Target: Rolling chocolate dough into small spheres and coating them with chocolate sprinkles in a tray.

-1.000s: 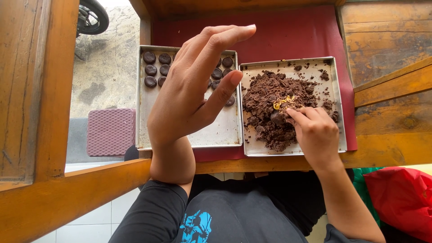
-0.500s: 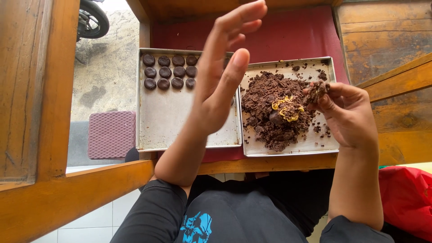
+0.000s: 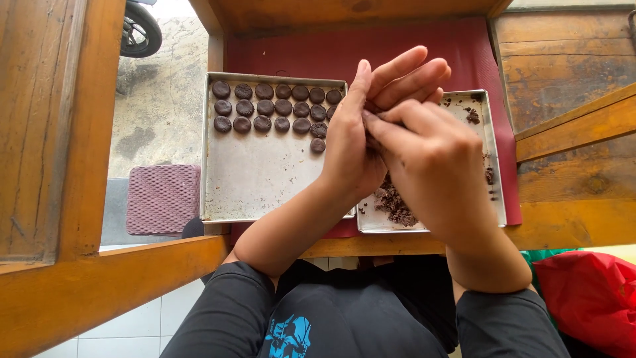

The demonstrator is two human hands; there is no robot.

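Both hands meet above the right metal tray (image 3: 498,199): left hand (image 3: 354,149) upright, palm turned inward, fingers extended; right hand (image 3: 430,166) curled over it, fingertips pressed into the left palm. Whatever lies between the palms is hidden, so what they grasp cannot be determined. Dark brown crumbly dough (image 3: 395,202) lies in the right tray, mostly hidden beneath the hands. On the left metal tray (image 3: 258,179), small round dark dough discs (image 3: 275,109) sit in three neat rows along the far edge, one extra disc below. Both trays rest on a red mat (image 3: 344,53) over a wooden table (image 3: 570,159).
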